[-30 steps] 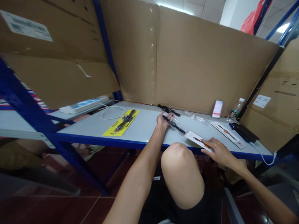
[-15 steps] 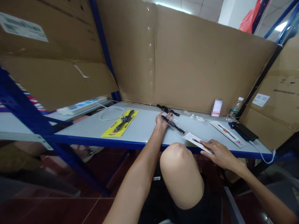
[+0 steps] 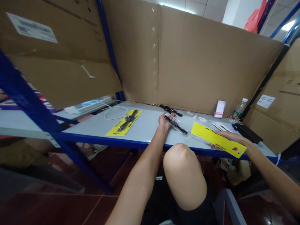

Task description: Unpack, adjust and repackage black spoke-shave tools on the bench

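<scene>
Brown cardboard point(image 3: 201, 68) walls off the back of the tabletop point(image 3: 145, 125), a smooth pale-grey board with a blue edge point(image 3: 131, 144) along the front, close to the person's bare knee point(image 3: 180, 162). Over the board, the left hand point(image 3: 166, 121) is turned palm up, its fingers slightly bent at a clear plastic blister point(image 3: 177, 130) that holds a slim black tool point(image 3: 174, 124), thicker at its middle; whether they close on it, I cannot tell. Further right, the right hand point(image 3: 231, 136) pinches a flat yellow card point(image 3: 201, 129), with fingers above and beneath; the card's near end reaches across the front edge in view. Leftward, a broad grey stretch runs between the left hand and a yellow pack point(image 3: 114, 130) bearing another black tool, near a looped white cable point(image 3: 105, 117). Just behind the left hand lie loose black tools point(image 3: 170, 110), with clear, moulded shells point(image 3: 197, 116) beside them. Room is tighter at the right, where white cards point(image 3: 219, 126), a dark case point(image 3: 248, 132) and a see-through bottle point(image 3: 237, 112) sit near one another.
</scene>
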The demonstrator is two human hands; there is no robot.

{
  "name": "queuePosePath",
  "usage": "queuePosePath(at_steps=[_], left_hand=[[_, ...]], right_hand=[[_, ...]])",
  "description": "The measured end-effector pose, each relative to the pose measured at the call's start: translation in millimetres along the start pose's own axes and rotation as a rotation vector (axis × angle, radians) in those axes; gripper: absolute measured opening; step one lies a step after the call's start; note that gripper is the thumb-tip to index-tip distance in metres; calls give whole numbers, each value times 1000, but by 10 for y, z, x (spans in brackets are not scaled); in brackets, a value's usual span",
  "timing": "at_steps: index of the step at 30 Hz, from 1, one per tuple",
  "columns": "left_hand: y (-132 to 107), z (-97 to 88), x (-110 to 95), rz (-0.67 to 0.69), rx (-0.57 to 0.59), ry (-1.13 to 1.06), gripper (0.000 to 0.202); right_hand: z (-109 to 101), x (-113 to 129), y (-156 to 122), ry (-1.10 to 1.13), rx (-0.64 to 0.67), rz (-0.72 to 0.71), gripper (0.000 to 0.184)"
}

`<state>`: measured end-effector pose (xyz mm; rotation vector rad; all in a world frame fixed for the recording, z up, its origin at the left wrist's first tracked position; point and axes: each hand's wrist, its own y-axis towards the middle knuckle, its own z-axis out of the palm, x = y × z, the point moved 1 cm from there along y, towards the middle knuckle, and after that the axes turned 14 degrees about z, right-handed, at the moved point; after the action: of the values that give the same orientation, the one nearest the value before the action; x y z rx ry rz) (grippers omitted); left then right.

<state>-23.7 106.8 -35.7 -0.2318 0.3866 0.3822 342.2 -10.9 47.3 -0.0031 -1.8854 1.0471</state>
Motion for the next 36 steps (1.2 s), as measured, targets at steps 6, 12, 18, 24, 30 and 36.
queuePosePath(at_steps=[6,12,18,24,30,36], left_hand=[[0,3,4,8,2,17,29],[21,-14,15,0,-15,-63,25],[39,-24,13,11,-5,-19,24],[42,-18,11,17,4,3,25],[37,-14,7,5,-8,-18,23],[26,-15,1,-14,-19,-56,24]], right_hand=[[51,-140,8,108,-2,-43,58],[149,-113,-25,-83,-215,-139,61],[418,-136,-54,-559,-605,-372,59],[668,-365,-10,-999,-941,-446,54],[747,-427,-8,-1148,-1014,-456,55],[844,-438,-37,-1204,-1082,-433,56]])
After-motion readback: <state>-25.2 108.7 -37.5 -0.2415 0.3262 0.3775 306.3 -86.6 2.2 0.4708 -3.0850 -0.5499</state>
